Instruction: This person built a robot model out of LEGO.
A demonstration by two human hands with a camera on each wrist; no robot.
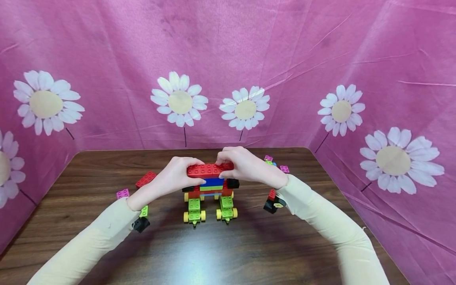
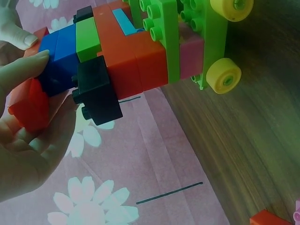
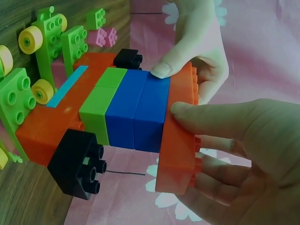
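"Where's the build [image 1: 211,188], and how am I holding it?"
"On the table [image 1: 270,245], on yellow wheels [image 1: 186,216]. Your left hand [image 1: 178,173] and right hand [image 1: 246,166] are partly closed, gripping the red top's [image 1: 204,171] ends."
"How will it handle?"
"Probably light, stiff, slightly slick; joints may pop, so the blue blocks [image 3: 152,112] seem surer."
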